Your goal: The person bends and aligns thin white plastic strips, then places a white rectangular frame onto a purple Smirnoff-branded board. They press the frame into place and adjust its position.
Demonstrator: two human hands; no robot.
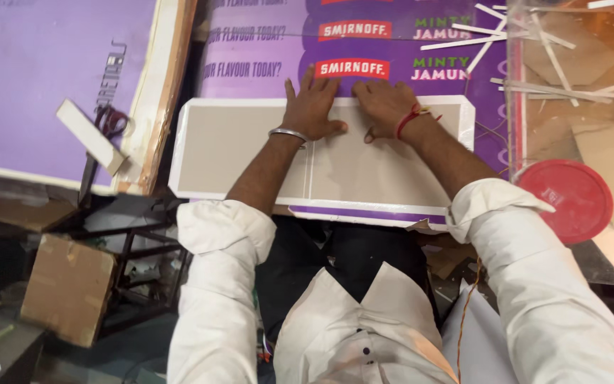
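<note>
Flat grey rectangular board with raised white foam edging [250,153], long axis running left to right across a purple printed sheet [264,67]. Pressed on its far edge, side by side: left hand [312,108] and right hand [386,105], palms down, fingers spread, gripping nothing. Nearby right, round red plastic lid [566,199]; scattered white strips [548,43].

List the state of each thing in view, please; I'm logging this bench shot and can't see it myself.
left hand: flat, palm down on the board
right hand: flat, pressing the board's far edge
grey board: lying flat, white-edged
red lid: lying flat, off any container
scissors: lying on the purple panel
cardboard box: shut, tilted, below the bench
white strips: scattered loose
</note>
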